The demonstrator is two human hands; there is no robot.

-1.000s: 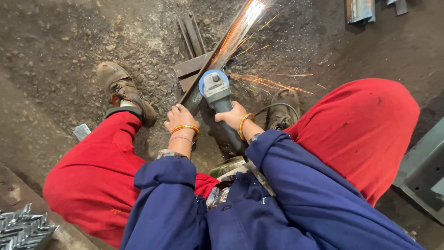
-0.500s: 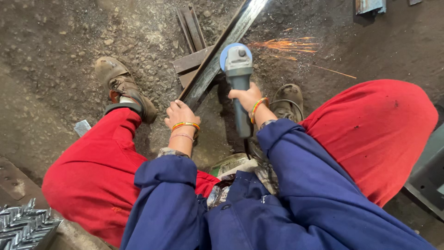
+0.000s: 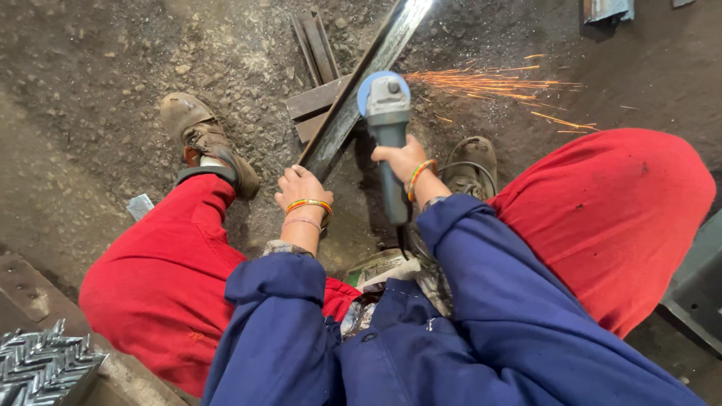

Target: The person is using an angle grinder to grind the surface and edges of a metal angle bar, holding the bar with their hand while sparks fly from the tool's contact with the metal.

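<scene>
I squat over a long steel bar that lies slanted on the dirt floor across short flat steel pieces. My right hand grips the body of a blue-grey angle grinder, whose head rests against the bar and throws orange sparks to the right. My left hand presses down on the near end of the bar, fingers curled on it. Both wrists wear coloured bangles.
My red-trousered knees flank the work, with worn boots left and right of the bar. A stack of chequered steel plate sits at bottom left. Steel offcuts lie at top right, a grey metal frame at right.
The grinder has moved up along the bar, away from me, and my right hand followed it. The sparks now fly right instead of along the bar. My left hand stays on the bar.
</scene>
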